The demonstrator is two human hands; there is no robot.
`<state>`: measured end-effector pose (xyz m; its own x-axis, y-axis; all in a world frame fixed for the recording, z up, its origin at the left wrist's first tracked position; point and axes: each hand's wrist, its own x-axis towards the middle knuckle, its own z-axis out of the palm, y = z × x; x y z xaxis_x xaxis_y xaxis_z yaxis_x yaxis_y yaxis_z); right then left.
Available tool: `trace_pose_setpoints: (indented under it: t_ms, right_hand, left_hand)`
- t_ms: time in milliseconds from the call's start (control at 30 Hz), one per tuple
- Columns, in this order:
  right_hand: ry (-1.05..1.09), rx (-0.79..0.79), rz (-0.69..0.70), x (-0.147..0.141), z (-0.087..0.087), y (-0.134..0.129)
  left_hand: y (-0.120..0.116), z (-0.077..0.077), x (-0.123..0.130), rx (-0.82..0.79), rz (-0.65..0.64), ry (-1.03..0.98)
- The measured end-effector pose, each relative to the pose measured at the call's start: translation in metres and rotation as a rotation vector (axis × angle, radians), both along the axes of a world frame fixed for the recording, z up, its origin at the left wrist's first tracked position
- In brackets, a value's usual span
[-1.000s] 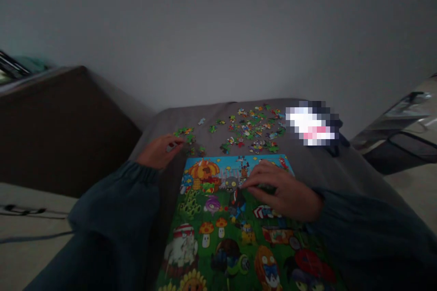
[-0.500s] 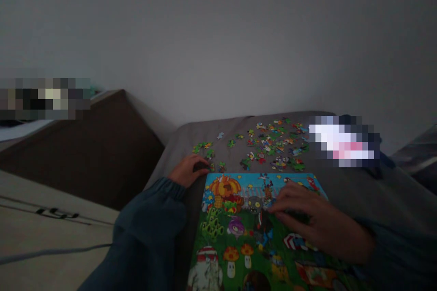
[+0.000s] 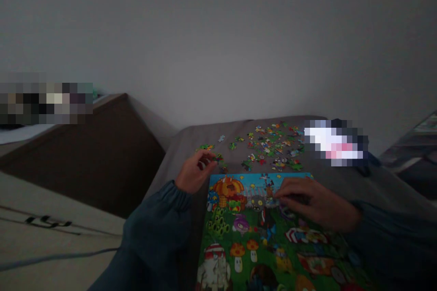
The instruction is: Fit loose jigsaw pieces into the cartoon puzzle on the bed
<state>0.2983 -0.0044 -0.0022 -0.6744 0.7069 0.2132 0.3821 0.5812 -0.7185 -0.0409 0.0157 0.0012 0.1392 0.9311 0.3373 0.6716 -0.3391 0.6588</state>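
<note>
At the upper left corner of a colourful cartoon picture sheet (image 3: pixel 241 225) is my left hand (image 3: pixel 195 172), its fingers curled with thumb and fingertips closing on a small green and red jigsaw piece (image 3: pixel 219 158). Over the sheet's upper right part, my right hand (image 3: pixel 314 201) has its thumb and fingers pinched together. Whatever those fingertips may hold is hidden. Beyond the sheet, many loose jigsaw pieces (image 3: pixel 279 162) lie scattered on grey cloth. A pale blue piece (image 3: pixel 221 138) lies apart from the others.
Grey cloth (image 3: pixel 191 138) covers the surface under the sheet. To the right of the pieces is a blurred-out bright object (image 3: pixel 336 143). A cabinet (image 3: pixel 85 159) with a black handle stands at left, a grey cable (image 3: pixel 61 257) in front of it. Behind is a plain wall (image 3: pixel 218 45).
My left hand has moved up and slightly right from beside the sheet's corner to the jigsaw pieces. My right hand has shifted slightly, staying over the sheet. The whole view has turned a little.
</note>
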Motion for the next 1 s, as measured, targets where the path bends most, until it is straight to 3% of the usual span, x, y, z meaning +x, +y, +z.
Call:
trace_pose_setpoints:
  t_ms: [133, 233, 400, 500, 600, 767, 900, 1000]
  right_hand:
    - [-0.095, -0.019, -0.146, 0.016, 0.021, -0.003]
    - [-0.139, 0.008, -0.127, 0.015, 0.037, -0.026]
    - [-0.191, 0.12, -0.079, -0.031, 0.05, -0.059]
    - [-0.195, 0.126, -0.072, -0.061, 0.05, -0.06]
    - [-0.187, 0.121, -0.089, -0.071, 0.052, -0.055]
    - [-0.14, 0.069, -0.137, -0.039, 0.062, -0.069]
    - [-0.071, 0.021, -0.242, -0.003, 0.06, -0.129]
    - [-0.051, -0.122, -0.446, 0.011, 0.046, -0.178]
  left_hand:
    - [-0.03, 0.01, 0.037, 0.047, -0.171, -0.021]
    - [-0.051, 0.013, 0.056, 0.056, -0.298, -0.031]
    - [-0.067, 0.011, 0.067, 0.071, -0.464, -0.03]
    - [-0.066, 0.007, 0.066, 0.093, -0.494, 0.001]
    - [-0.062, 0.004, 0.062, 0.084, -0.501, 0.026]
    - [-0.051, -0.002, 0.053, 0.04, -0.586, 0.088]
    - [-0.04, -0.013, 0.054, 0.102, -0.573, 0.222]
    - [-0.038, -0.018, 0.058, 0.205, -0.673, 0.257]
